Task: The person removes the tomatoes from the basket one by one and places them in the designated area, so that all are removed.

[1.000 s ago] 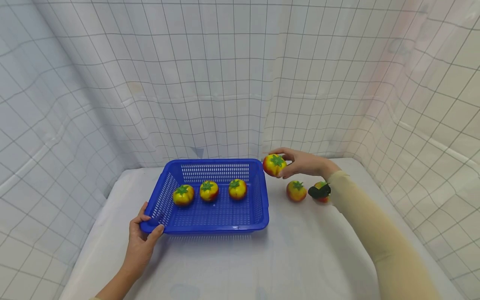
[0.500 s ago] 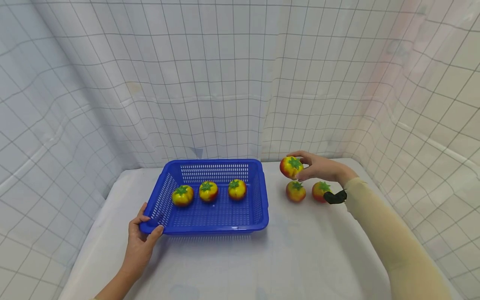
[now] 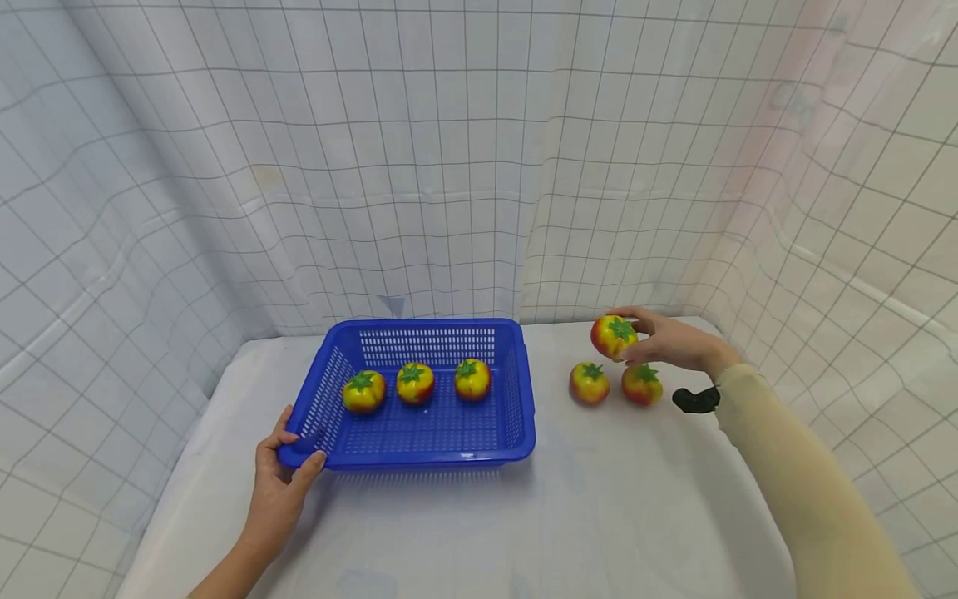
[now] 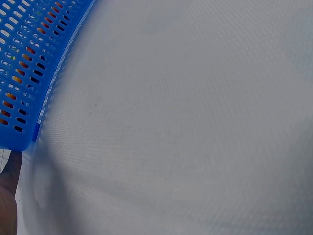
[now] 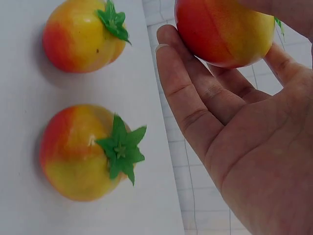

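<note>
My right hand (image 3: 674, 343) holds a yellow-and-red tomato (image 3: 608, 334) with a green star-shaped top, raised above the table's right side. The right wrist view shows the fingers around this tomato (image 5: 222, 34). Just below it on the table sit two similar tomatoes, one left (image 3: 589, 384) and one right (image 3: 641, 387). With thumb and fingers, my left hand (image 3: 273, 499) grips the near left corner of a blue plastic basket (image 3: 419, 460). Three tomatoes lie in a row inside: left (image 3: 363, 394), middle (image 3: 414, 385) and right (image 3: 472, 381).
A white cloth-covered table (image 3: 464, 541) lies under everything. White grid-patterned curtains (image 3: 434, 166) hang behind it and at both sides. A dark object (image 3: 696, 401) shows beside the right sleeve's cuff.
My right hand has carried its tomato rightward, away from the basket's right rim to above the two table tomatoes. The left hand and the basket have stayed nearly still.
</note>
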`<state>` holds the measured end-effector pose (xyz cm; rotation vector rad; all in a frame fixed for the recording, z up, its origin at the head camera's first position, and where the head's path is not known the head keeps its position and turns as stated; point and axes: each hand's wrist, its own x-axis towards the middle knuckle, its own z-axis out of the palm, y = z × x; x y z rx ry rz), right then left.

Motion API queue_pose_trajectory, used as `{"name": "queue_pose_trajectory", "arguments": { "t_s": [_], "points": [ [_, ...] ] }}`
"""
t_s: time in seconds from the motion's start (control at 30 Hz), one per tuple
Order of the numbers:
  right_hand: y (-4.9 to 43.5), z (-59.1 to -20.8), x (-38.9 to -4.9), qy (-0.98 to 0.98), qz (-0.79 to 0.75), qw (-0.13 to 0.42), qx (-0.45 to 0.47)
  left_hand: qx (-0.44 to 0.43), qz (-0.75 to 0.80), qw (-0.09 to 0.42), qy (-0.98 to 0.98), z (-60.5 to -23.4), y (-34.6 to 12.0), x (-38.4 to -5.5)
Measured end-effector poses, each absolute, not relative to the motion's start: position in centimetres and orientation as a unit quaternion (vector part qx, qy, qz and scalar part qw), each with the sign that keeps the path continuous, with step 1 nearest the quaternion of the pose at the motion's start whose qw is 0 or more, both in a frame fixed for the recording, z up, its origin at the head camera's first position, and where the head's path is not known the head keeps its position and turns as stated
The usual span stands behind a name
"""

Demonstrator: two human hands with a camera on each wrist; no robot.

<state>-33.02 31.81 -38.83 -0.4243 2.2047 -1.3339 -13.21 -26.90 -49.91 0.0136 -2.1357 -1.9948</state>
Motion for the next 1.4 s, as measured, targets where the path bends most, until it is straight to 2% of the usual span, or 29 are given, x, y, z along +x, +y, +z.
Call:
{"name": "queue_pose_trajectory", "arguments": {
  "t_s": [0.63, 1.4],
  "points": [
    [36.6, -39.9, -32.0, 0.778, -0.571, 0.237, -0.112, 0.005, -0.676, 0.111, -0.729, -49.9, -26.9, -13.2],
    [41.5, -43.2, -30.3, 0.786, -0.577, 0.219, -0.035, 0.007, -0.676, 0.109, -0.729, -49.8, -26.8, -13.2]
  ]
}}
